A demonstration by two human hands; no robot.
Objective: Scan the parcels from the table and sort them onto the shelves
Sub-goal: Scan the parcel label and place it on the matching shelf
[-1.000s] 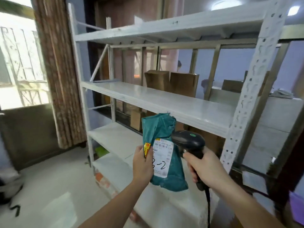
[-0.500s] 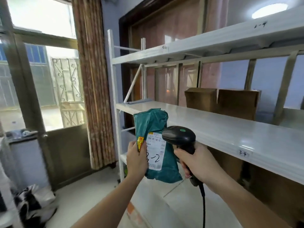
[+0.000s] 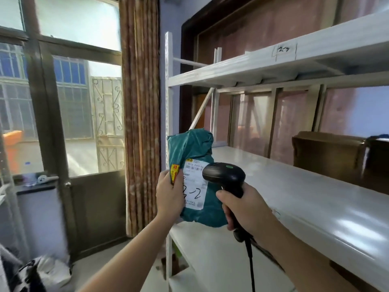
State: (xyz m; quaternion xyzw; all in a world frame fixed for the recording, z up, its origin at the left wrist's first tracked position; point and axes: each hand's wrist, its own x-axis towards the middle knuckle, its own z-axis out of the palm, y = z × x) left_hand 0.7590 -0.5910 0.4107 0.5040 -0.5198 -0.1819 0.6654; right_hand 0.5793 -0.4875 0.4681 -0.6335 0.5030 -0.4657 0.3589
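Observation:
My left hand [image 3: 169,194] grips a teal plastic parcel [image 3: 192,150] upright by its left edge. Its white shipping label [image 3: 194,192] faces me, with "3-2" handwritten on it and a yellow-red sticker beside my thumb. My right hand [image 3: 245,209] holds a black corded barcode scanner [image 3: 224,175] by the handle, its head right in front of the label's upper right part. The parcel hangs in front of the left end of the white metal shelving, level with the middle shelf [image 3: 294,186].
Brown cardboard boxes [image 3: 328,154] stand at the back right of the middle shelf. An upper shelf [image 3: 263,68] carries a handwritten tag. A striped curtain [image 3: 140,123] and a glass door [image 3: 63,123] lie left. A crumpled bag [image 3: 40,272] sits on the floor.
The view has swung left along the shelving toward its left end and the door. Both hands keep their hold on parcel and scanner, which have risen to the middle shelf's level.

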